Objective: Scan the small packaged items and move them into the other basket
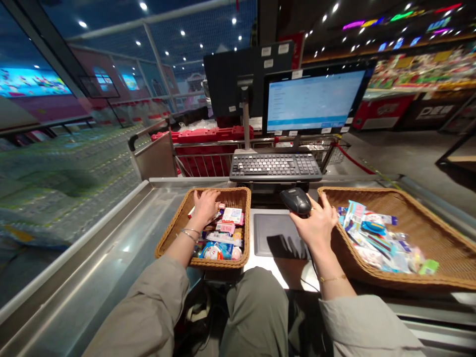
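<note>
My left hand (206, 206) reaches over the rear left of a wicker basket (174, 229). Its fingers are apart, and no held item shows in them. Beneath and beside it lie small packaged goods, among them a white box (232, 215) and a blue packet (217, 249) near the basket's front. In my right hand (319, 223) is a black barcode scanner (296, 200), its head pointing left over a grey pad (273, 233). A cable hangs from below that hand. Just right of it stands a larger wicker basket (442, 248) with a pile of small packets (375, 235).
A keyboard (275, 166) sits behind the pad, beneath a lit monitor (314, 99). A metal counter (107, 248) with a raised edge runs along the left. Beyond the counter is a metal cart (208, 161) with red items on it. My knee (256, 307) is below the pad.
</note>
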A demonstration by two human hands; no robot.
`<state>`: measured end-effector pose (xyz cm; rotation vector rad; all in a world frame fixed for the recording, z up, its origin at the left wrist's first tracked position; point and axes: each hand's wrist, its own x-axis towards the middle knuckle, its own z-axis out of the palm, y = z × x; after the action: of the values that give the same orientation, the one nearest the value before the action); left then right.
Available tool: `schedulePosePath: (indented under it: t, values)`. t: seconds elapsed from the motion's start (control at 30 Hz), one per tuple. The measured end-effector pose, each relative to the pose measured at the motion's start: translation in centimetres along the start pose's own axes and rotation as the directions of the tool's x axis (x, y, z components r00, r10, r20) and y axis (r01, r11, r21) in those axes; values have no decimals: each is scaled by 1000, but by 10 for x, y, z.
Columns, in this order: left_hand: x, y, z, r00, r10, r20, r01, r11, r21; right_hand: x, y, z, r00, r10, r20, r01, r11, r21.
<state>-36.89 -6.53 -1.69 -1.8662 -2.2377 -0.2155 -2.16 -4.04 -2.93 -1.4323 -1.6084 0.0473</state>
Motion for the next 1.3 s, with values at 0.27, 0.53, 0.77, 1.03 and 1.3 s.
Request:
schedulePosePath:
  t: [0.27, 0.53, 0.77, 1.03, 1.3]
  values:
    - [3, -27, 9, 990, -56, 132, 40, 991, 124, 0, 2, 3, 1000, -27, -6, 27, 1000, -5]
    - [10, -33, 25, 967, -153, 206, 110, 972, 206, -1, 9, 3, 999, -42, -13, 41, 999, -17]
    - [7, -34, 33, 967, -157, 200, 110, 967, 229, -1, 10, 2, 999, -42, -2, 42, 998, -39]
    - [5, -33, 38, 974, -109, 198, 62, 971, 230, -1, 11, 0, 999, -48, -24, 47, 998, -35]
    - [4, -28, 42, 975, -39, 217, -7, 978, 208, -3, 15, -1, 999, -46, -12, 45, 998, -40]
